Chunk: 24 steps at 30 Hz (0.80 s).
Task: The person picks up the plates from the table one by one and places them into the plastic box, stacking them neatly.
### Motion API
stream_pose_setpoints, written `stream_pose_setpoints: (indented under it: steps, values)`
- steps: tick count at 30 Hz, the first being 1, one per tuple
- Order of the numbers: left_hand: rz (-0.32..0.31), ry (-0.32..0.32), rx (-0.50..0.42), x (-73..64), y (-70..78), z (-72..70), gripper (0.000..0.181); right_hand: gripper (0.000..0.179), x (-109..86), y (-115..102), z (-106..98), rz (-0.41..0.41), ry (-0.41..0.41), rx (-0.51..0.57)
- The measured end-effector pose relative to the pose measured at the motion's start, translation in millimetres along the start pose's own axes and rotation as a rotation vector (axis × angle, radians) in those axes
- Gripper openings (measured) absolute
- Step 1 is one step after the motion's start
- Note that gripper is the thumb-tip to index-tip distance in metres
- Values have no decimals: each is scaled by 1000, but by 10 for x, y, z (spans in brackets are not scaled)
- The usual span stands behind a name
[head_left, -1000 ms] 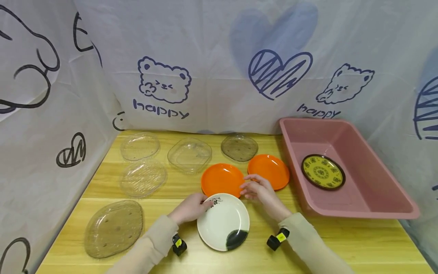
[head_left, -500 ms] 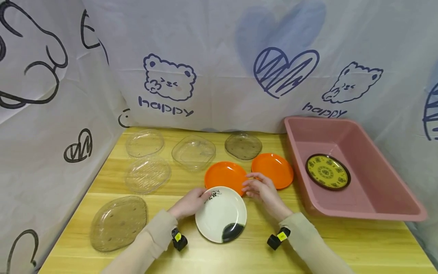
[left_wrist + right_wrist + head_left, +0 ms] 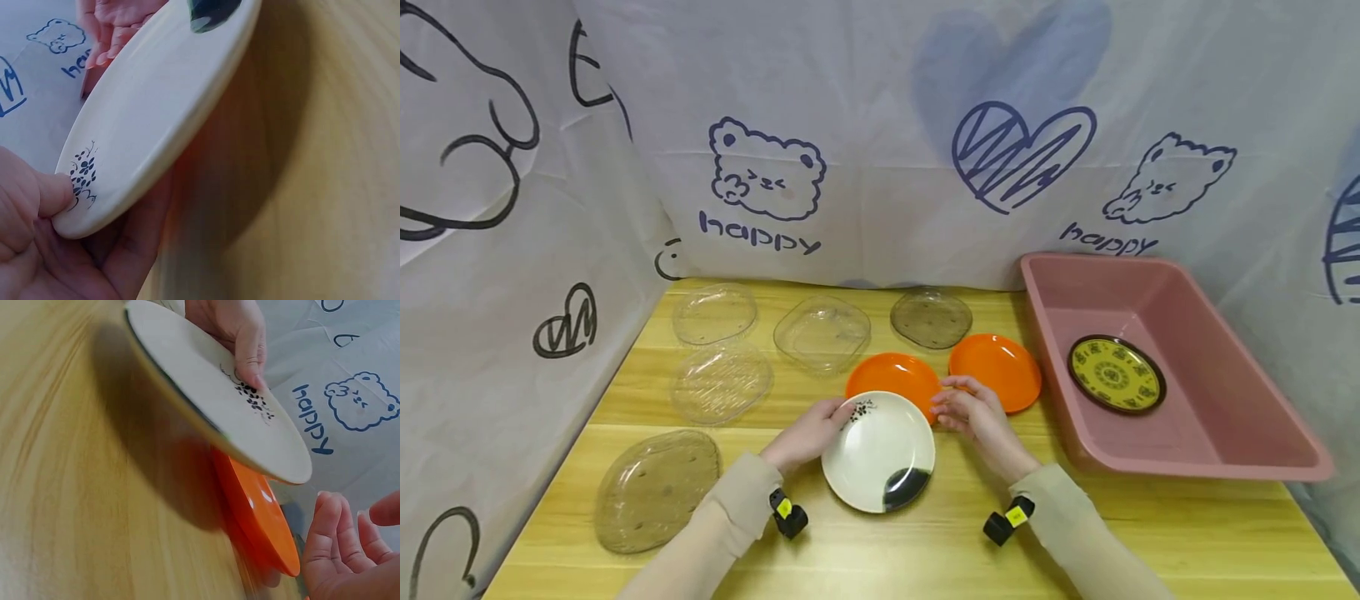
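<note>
The white plate [image 3: 880,454] is up off the wooden table [image 3: 917,558], its flower-printed edge pinched by the left hand [image 3: 805,435], thumb above, fingers beneath. Just right of the white plate, the right hand [image 3: 983,419] has loosely bent fingers holding nothing; whether they touch the orange plate [image 3: 893,375] behind the white plate is hard to tell. Well to the white plate's right stands a pink basin [image 3: 1206,425].

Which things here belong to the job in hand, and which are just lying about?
Job in hand, as it looks:
white plate, pinched by the left hand
right hand, holding nothing, near the left orange plate

Seemingly just lying about:
right orange plate
five see-through dishes
pink tub with a yellow plate inside (role unclear)
</note>
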State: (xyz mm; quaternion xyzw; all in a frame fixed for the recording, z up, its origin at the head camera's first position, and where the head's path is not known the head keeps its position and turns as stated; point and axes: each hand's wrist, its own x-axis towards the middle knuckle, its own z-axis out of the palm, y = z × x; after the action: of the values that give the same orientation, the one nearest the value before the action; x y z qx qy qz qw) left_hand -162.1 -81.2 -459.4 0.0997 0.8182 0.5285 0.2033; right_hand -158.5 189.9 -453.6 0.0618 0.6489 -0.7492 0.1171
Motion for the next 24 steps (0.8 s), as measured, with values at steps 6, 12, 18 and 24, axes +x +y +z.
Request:
stream_pose_setpoints:
  steps: [6,12,18,24]
  values:
    - [12,47,-60,66,55,-26,42,32,-10,-18,6,-7,11,35]
    - [26,105,-150,123,150,-8,44,31,-14,-11,21,-10,16,111]
    - [34,216,-157,175,241,38,43,28,-24,-20,37,-1,-1,157]
    - [35,277,-206,246,297,121,45,36,-48,-54,71,24,5,180]
